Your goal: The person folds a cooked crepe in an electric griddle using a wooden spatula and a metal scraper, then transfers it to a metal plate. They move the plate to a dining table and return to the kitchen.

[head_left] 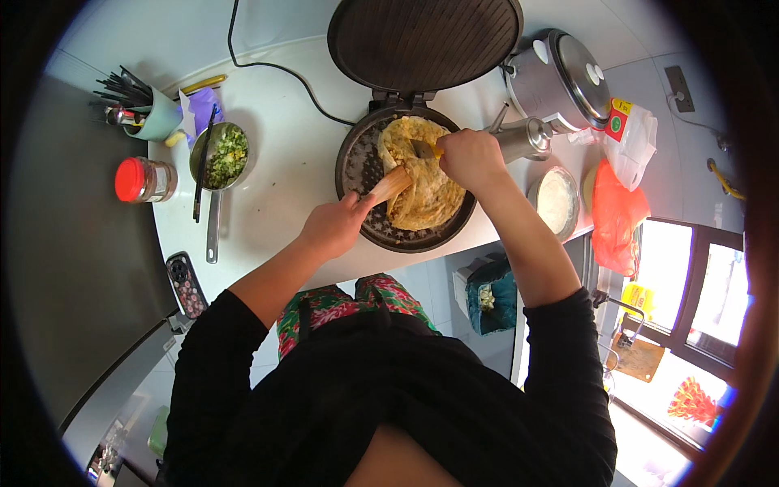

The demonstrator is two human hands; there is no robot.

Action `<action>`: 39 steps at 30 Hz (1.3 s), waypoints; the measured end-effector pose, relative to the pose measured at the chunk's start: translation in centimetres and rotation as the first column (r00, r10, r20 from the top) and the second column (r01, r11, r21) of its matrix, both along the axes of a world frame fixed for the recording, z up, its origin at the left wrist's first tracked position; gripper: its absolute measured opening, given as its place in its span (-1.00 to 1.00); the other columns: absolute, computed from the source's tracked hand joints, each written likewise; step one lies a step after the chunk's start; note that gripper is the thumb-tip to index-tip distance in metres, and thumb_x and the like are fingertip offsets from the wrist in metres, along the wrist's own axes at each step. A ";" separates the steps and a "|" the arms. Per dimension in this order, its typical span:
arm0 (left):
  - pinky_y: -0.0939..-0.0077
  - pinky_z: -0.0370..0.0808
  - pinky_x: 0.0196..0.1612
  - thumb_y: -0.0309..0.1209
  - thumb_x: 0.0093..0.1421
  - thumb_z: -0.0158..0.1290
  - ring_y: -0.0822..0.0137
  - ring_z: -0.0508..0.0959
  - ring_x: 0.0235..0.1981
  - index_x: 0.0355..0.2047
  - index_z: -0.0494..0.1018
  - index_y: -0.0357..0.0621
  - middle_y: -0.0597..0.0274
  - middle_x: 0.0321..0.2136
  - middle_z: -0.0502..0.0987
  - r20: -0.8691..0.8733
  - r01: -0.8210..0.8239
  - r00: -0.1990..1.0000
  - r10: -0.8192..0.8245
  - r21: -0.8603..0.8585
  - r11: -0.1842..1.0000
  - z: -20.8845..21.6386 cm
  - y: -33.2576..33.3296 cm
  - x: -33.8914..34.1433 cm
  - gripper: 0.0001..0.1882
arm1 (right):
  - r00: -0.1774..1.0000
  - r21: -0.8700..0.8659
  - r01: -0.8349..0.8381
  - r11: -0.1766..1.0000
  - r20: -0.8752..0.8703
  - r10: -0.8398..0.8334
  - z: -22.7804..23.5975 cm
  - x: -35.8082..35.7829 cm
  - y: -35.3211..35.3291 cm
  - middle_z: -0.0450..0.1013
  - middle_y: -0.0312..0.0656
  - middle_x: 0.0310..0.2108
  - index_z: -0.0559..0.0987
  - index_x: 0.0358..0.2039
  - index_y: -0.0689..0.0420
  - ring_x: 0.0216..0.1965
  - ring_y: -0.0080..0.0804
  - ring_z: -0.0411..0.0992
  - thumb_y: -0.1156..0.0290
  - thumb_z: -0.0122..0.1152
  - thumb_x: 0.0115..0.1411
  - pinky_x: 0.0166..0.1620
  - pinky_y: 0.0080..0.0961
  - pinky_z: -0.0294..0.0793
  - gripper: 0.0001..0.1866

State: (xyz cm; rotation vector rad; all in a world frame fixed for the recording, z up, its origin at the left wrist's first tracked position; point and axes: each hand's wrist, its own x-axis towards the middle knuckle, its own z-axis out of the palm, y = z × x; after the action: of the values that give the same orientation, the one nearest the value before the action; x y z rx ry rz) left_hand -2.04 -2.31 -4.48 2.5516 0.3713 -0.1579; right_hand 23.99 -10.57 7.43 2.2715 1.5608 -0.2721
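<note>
A golden-brown pancake (428,199) lies on the black round electric griddle (347,162), its upper left part looking folded or torn. My left hand (334,229) grips a flat wooden spatula (391,186), whose wide end rests on the pancake's left side. My right hand (472,160) is closed around a tool with a yellow handle and a short dark blade (423,149), pressed to the pancake's upper part. Its exact kind is partly hidden by my fingers. The ridged griddle lid (426,40) stands raised behind.
Left on the counter are a small pan of chopped greens (225,157) with chopsticks across it, a red-lidded jar (144,180) and a phone (186,284). At right are a metal pot with a spout (526,140), a rice cooker (545,89) and a bowl of white powder (556,203).
</note>
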 end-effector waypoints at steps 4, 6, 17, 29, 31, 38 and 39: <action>0.07 0.53 -0.41 -0.36 0.33 -0.03 -0.02 0.58 -0.41 0.28 0.25 0.05 0.10 -0.21 0.44 -0.028 -0.046 0.999 0.045 -0.012 0.999 0.5 -1.7 -0.5 -0.50 | 0.996 -0.075 -0.061 0.995 0.059 0.065 -0.3 -0.5 0.5 0.61 -0.17 -0.41 0.70 -0.25 -0.09 -0.31 -0.17 0.61 0.29 0.18 0.12 -0.26 -0.20 0.59 -0.79; 0.08 0.53 -0.41 -0.37 0.32 -0.02 -0.02 0.58 -0.41 0.28 0.25 0.05 0.09 -0.21 0.45 -0.035 -0.070 0.997 0.069 -0.028 0.997 1.0 -2.0 -0.5 -0.49 | 0.996 -0.097 -0.064 0.993 0.053 0.069 -0.2 -0.5 0.6 0.61 -0.17 -0.42 0.70 -0.24 -0.10 -0.32 -0.17 0.60 0.29 0.17 0.13 -0.26 -0.20 0.59 -0.78; 0.10 0.52 -0.34 -0.41 0.30 0.00 -0.01 0.55 -0.39 0.27 0.32 0.08 0.10 -0.30 0.43 0.053 -0.076 0.995 0.083 -0.116 0.990 3.2 3.3 -4.9 -0.49 | 0.877 0.143 0.420 0.896 -0.318 -0.360 1.8 0.6 -8.2 0.61 -0.06 -0.35 0.73 -0.18 -0.09 -0.27 -0.04 0.57 0.20 0.23 0.10 -0.11 -0.16 0.55 -0.71; 0.07 0.52 -0.34 -0.39 0.30 0.00 -0.03 0.55 -0.36 0.25 0.32 0.05 0.09 -0.26 0.44 -0.023 0.060 0.998 -0.061 -0.052 0.997 1.8 3.6 -1.1 -0.51 | 0.885 0.176 0.417 0.892 -0.305 -0.353 0.6 1.6 -9.4 0.61 -0.06 -0.34 0.72 -0.18 -0.10 -0.26 0.00 0.57 0.21 0.28 0.08 -0.09 -0.15 0.57 -0.71; 0.08 0.52 -0.34 -0.39 0.30 0.00 -0.03 0.56 -0.36 0.25 0.32 0.06 0.10 -0.24 0.44 -0.050 0.059 0.997 -0.061 -0.028 0.998 2.2 3.3 -1.0 -0.51 | 0.892 0.148 0.423 0.894 -0.240 -0.382 1.6 3.1 -7.7 0.62 -0.07 -0.30 0.73 -0.19 -0.11 -0.22 -0.03 0.58 0.22 0.27 0.09 -0.10 -0.15 0.58 -0.73; 0.09 0.53 -0.36 -0.41 0.27 0.00 0.00 0.57 -0.38 0.25 0.33 0.06 0.12 -0.23 0.46 -0.079 0.028 0.997 -0.025 0.033 0.999 3.3 2.3 -0.7 -0.50 | 0.963 -0.037 0.265 0.963 -0.047 -0.267 1.5 5.4 1.0 0.62 -0.11 -0.16 0.70 -0.19 0.05 -0.11 -0.12 0.60 0.36 0.20 0.11 -0.11 -0.24 0.61 -0.74; 0.09 0.54 -0.36 -0.41 0.27 0.00 0.01 0.58 -0.38 0.24 0.33 0.06 0.12 -0.24 0.47 -0.073 0.026 0.997 -0.023 0.036 0.999 3.4 2.3 -0.7 -0.49 | 0.969 -0.063 0.246 0.967 -0.010 -0.247 1.4 5.4 2.0 0.62 -0.10 -0.19 0.70 -0.21 0.05 -0.12 -0.12 0.60 0.35 0.21 0.10 -0.12 -0.23 0.61 -0.75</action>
State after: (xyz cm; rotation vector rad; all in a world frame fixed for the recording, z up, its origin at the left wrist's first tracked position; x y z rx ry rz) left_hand -2.72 -0.03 -1.11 2.5925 0.3736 -0.2556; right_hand 29.42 -8.56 8.86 2.4204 1.2573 -0.4019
